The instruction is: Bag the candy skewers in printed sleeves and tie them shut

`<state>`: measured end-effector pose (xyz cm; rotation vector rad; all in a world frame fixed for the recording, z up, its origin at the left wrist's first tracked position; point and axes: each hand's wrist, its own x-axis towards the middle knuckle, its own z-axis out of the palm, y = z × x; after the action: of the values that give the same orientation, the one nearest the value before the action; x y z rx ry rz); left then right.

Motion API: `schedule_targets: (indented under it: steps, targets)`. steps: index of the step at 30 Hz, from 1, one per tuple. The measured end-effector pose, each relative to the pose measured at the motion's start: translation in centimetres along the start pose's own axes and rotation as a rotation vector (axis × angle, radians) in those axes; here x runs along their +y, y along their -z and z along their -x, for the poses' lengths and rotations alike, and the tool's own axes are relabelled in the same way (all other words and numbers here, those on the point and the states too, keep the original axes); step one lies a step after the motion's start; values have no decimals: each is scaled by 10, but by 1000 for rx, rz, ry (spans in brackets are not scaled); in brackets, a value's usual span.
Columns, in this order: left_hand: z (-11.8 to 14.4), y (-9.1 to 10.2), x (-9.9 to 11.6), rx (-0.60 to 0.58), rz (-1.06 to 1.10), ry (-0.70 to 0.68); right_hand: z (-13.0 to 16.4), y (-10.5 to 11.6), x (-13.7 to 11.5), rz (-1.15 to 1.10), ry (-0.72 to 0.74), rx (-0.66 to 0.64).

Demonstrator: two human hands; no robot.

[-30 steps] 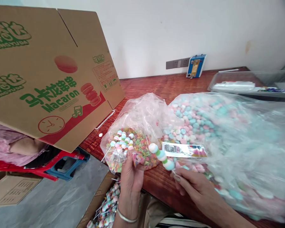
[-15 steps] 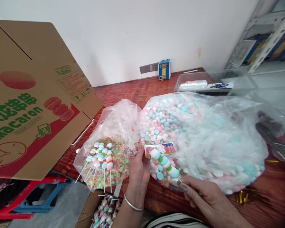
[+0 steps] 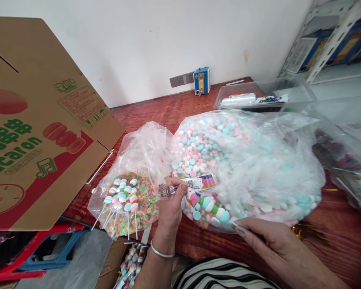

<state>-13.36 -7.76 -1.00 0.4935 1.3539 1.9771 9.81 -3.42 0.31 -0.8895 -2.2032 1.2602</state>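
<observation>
The left hand is up at the edge of the wooden table. Its thumb and fingers pinch a small clear wrapper with a bright printed label. A silver bangle sits on that wrist.

The right hand holds a candy stick by its low end, fingers closed around it. The stick has round sweets on it in white, blue and green. Its top end touches the mouth of the wrapper, just beside the left thumb.

Behind the hands lie two clear plastic bags. The small bag on the left holds little colourful ring sweets, and a bunch of finished candy sticks lies on top of it. The big bag on the right is full of pink, blue and white round sweets.

A large cardboard box with the word "macaron" leans at the left. A clear plastic tub stands at the back of the table. A small blue device stands by the wall. Down by the person's knees, more wrapped candy sticks lie in a box.
</observation>
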Motion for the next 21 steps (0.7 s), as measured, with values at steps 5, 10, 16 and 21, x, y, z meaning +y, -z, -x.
schedule_targets:
  steps: [5,10,16,21]
  targets:
    - [9,-22,-3,-96,198,84,6,-19,6,-161,-92,66]
    - [10,-44,-7,-12,545,300,11,-49,10,-782,-403,119]
    - [7,-59,-10,76,543,368,7,-59,5,-1170,-585,44]
    - [9,-65,-13,59,422,437,4,-55,19,-413,-221,219]
